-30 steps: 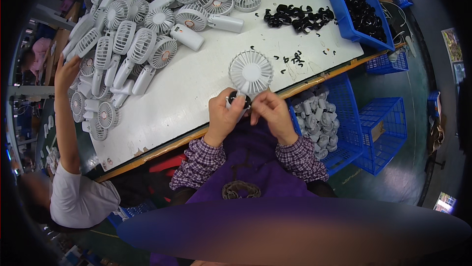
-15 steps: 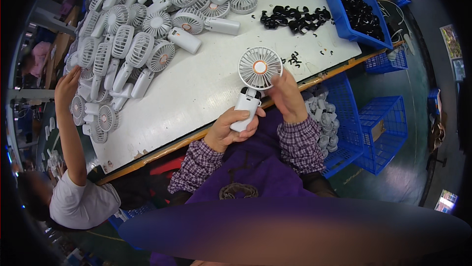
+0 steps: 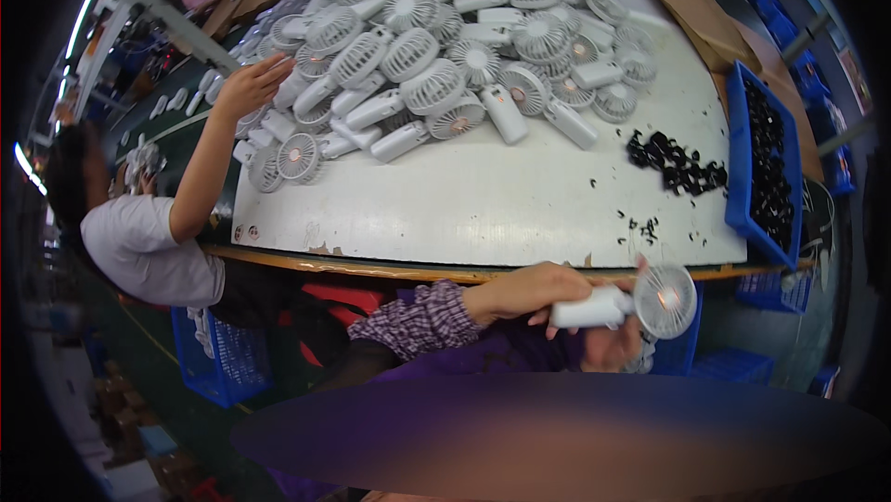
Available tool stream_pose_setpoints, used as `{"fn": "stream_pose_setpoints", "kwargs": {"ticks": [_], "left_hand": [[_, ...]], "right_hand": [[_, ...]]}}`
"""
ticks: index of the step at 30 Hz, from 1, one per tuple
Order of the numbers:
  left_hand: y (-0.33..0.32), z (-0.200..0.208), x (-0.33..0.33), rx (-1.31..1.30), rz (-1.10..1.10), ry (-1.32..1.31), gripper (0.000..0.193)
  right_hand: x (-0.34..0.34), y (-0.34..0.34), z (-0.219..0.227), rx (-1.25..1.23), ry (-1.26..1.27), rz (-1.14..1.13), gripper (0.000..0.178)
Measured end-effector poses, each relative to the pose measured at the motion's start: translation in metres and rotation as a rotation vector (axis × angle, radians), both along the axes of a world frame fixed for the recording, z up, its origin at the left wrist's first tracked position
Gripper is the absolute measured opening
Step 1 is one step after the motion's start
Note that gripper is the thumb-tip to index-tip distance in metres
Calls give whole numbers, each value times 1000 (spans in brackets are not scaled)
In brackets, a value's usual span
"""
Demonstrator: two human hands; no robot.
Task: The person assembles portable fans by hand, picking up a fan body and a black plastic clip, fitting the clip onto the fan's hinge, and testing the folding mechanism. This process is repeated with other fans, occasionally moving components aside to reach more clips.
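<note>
My left hand is closed around the handle of a white handheld fan. The fan lies sideways just off the table's front edge, its round caged head pointing right. Beneath the handle and close to the fan's neck is my right hand, smeared by motion, so whether its fingers grip the fan is unclear. Behind my hands, a large heap of similar white fans covers the far part of the white table. Small black curved pieces lie in a loose pile at the table's right.
A blue tray full of black pieces sits at the table's right edge, beside brown cardboard. On the left, a co-worker's hand touches the heap. Blue baskets stand on the floor, and a red stool is under the table edge.
The view has swung left. The fan has gone from upright over the table to sideways at the edge, still in my left hand. My right hand has moved from the fan's head to below its handle.
</note>
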State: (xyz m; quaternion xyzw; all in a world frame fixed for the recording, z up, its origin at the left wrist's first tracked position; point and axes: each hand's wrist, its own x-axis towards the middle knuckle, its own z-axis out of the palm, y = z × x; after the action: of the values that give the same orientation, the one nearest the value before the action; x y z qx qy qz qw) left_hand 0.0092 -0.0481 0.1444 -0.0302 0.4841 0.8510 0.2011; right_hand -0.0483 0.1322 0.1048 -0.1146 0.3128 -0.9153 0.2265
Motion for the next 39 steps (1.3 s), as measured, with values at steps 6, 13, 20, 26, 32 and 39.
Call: {"fn": "stream_pose_setpoints", "kwargs": {"ticks": [6,13,20,26,32,39], "left_hand": [[-196,5,64,-1344,1288,282,13],[-318,26,78,-2209,1096,-12,40],[-344,35,74,-2363,700,7,37],[-306,68,98,-2158,793,2,36],[-219,51,116,-1972,885,212,48],[-49,-13,27,-1568,589,504,46]], "right_hand": [[-28,165,-111,399,-408,-337,33],[-22,251,-323,925,-1046,-340,41],[-43,206,-299,1104,-983,-402,52],[-55,175,-205,1109,-419,-413,54],[-64,119,-83,933,-106,-655,23],[-29,-42,30,648,378,-33,44]]}}
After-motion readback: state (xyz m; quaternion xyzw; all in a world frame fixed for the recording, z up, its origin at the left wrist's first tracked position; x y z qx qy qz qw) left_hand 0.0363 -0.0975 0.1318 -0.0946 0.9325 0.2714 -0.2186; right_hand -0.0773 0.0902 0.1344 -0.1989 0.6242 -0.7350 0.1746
